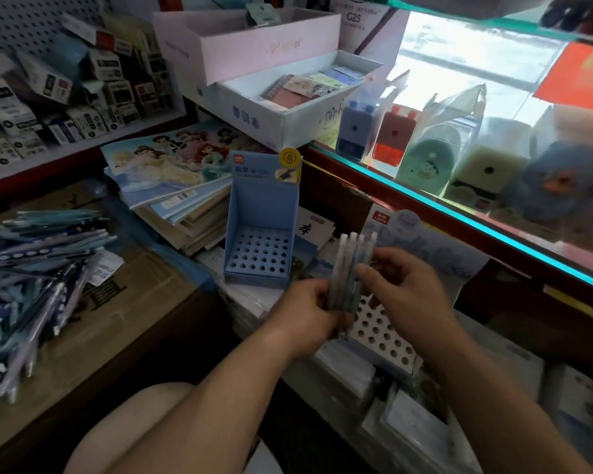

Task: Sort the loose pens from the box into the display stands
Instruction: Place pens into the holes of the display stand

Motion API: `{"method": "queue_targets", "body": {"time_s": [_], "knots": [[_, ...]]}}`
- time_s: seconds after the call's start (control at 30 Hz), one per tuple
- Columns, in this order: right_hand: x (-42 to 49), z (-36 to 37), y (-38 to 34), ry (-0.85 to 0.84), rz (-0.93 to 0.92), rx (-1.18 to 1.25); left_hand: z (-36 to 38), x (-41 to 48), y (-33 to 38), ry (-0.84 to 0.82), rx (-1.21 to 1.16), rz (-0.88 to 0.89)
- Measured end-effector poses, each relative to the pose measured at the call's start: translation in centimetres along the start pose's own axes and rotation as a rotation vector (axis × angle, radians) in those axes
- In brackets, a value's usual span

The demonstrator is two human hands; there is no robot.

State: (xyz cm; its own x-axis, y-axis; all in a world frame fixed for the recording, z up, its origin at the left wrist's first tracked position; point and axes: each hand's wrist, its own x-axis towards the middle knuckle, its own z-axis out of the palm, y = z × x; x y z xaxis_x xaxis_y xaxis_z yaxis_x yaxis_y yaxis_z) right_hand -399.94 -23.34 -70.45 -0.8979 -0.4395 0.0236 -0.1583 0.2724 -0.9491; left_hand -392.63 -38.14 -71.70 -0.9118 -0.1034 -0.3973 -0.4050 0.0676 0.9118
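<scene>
Several pale pens (pixel 351 265): standing upright as one bunch, held in both hands just above the white stand, top ends pointing up.
Left hand (pixel 305 313): gripping the lower part of the bunch, fingers curling round the barrels.
Right hand (pixel 403 289): pinching the bunch at mid-height, thumb and fingertips closing on the barrels from the right.
White stand (pixel 382 335): lying directly beneath the hands, which are partly hiding its holed tray; a pale blue backing card is rising behind it.
Blue stand (pixel 261 230): sitting upright just beyond the left hand, the holes in its tray all showing open.
Loose pens (pixel 35 268): lying in a jumbled heap at far left, well apart from both stands, resting on a cardboard carton (pixel 134 302).
Notebooks (pixel 175 189): sitting in a slanted stack between the heap and the blue stand.
Glass counter (pixel 459 206): running along the right, with pencil sharpeners (pixel 356 131) showing behind the glass.
</scene>
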Motion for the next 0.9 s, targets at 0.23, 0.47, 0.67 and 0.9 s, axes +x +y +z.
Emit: {"method": "queue_targets", "body": {"time_s": [0.23,0.47,0.67,0.9], "knots": [[0.0,-0.9,1.0,0.363,-0.085,-0.181,-0.3,0.5,-0.5,0.213,-0.019,0.0],[1.5,-0.7,3.5,0.413,-0.057,-0.405,-0.1,0.2,-0.1,0.203,-0.067,0.025],[2.2,-0.1,4.6,0.38,-0.038,-0.522,-0.1,0.1,-0.1,0.206,-0.073,0.027],[3.1,0.7,6.2,0.327,0.036,-0.51,0.0,0.0,0.1,0.193,-0.038,0.032]]}}
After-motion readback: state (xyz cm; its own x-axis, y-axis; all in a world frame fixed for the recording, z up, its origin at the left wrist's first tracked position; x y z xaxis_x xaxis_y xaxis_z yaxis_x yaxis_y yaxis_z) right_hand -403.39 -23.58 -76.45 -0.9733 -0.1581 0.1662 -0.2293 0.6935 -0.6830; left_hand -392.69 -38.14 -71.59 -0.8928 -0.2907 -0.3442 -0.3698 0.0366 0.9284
